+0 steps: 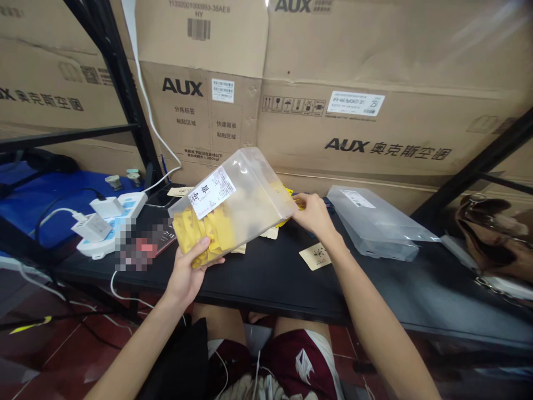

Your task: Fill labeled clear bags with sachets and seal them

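My left hand (191, 272) is closed around the lower left end of a frosted plastic pouch (254, 194), its thumb pressing the front. Several yellow sachets (204, 236) show through that end, below a white printed label (212, 193). The pouch is tilted, with its other end up and to the right. Beside that end, my right hand (311, 211) has its fingers pinched on a yellow sachet (298, 204), mostly hidden by the fingers. More yellow wrapping shows behind the pouch edge. A cream packet (315, 256) lies on the black table under my right wrist.
A second frosted pouch (370, 225) lies at the right, near a brown bag (497, 233). A phone (164, 239) and a white power strip (133, 206) with plugs and cables sit at the left. Cardboard boxes (300, 128) stand behind the black table (266, 283).
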A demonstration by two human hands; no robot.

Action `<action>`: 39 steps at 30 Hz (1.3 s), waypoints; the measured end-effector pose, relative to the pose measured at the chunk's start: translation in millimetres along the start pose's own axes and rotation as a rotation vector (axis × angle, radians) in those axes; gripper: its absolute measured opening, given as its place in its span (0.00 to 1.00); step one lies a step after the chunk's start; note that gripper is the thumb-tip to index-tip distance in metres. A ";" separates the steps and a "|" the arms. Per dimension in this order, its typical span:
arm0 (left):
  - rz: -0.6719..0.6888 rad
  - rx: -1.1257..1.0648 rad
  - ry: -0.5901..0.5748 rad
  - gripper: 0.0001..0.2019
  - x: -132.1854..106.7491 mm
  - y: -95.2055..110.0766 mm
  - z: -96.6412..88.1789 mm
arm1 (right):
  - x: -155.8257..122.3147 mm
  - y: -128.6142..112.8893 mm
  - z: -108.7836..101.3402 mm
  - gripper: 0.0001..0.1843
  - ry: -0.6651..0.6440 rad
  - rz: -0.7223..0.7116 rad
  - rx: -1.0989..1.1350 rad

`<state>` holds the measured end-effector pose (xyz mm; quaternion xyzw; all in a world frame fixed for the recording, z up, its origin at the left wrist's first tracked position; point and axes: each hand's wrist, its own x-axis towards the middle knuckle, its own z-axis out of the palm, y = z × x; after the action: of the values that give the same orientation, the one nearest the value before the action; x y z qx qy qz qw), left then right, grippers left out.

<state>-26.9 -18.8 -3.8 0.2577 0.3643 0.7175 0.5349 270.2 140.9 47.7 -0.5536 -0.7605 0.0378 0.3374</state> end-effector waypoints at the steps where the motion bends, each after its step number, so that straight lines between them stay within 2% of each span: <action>1: 0.005 0.012 -0.006 0.32 -0.7 0.1 0.6 | 1.4 2.0 -3.4 0.17 0.061 0.002 0.178; 4: 0.015 0.050 -0.022 0.33 -2.6 -0.3 2.4 | 3.0 -0.6 -15.5 0.26 0.249 -0.022 0.668; 6: 0.024 0.075 -0.034 0.33 -3.1 -1.2 2.9 | -0.6 -11.3 -25.1 0.33 0.289 -0.086 0.853; 9: 0.041 0.121 -0.061 0.32 -2.9 -3.2 2.5 | -13.3 -36.8 -35.9 0.37 0.181 -0.165 0.954; 13: 0.047 0.151 -0.079 0.34 -2.5 -5.6 1.4 | -30.5 -66.3 -35.8 0.39 -0.005 -0.206 1.020; 16: 0.049 0.157 -0.079 0.35 -3.1 -6.3 2.0 | -34.0 -71.7 -35.4 0.43 -0.085 -0.192 1.035; 20: 0.061 0.148 -0.081 0.34 -4.2 -5.2 3.9 | -27.3 -58.1 -42.5 0.41 0.048 -0.167 1.005; 22: 0.041 0.148 -0.085 0.35 -4.3 -3.9 4.4 | -23.3 -49.0 -42.8 0.42 0.074 -0.163 0.941; 26: 0.023 0.159 -0.085 0.37 -4.0 -2.6 4.6 | -21.6 -40.3 -33.5 0.40 -0.046 -0.180 0.932; 30: 0.055 0.157 -0.077 0.38 -5.3 -4.3 6.9 | -27.9 -46.2 -28.1 0.32 -0.151 -0.218 0.998; 32: 0.055 0.178 -0.069 0.41 -6.2 -5.6 9.0 | -33.3 -53.7 -26.6 0.27 -0.313 -0.266 0.860; 34: 0.045 0.216 -0.079 0.44 -6.9 -6.6 10.8 | -39.9 -63.5 -22.8 0.27 -0.434 -0.310 0.689; 37: 0.032 0.245 -0.126 0.46 -7.1 -6.6 11.5 | -49.5 -77.2 -14.5 0.29 -0.413 -0.327 0.589; 39: 0.020 0.234 -0.125 0.44 -6.5 -5.5 10.4 | -52.3 -81.5 -12.5 0.17 -0.414 -0.277 0.630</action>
<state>-13.9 -21.5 -1.7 0.3663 0.4087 0.6579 0.5157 219.0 60.2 67.7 -0.2960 -0.8310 0.3340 0.3320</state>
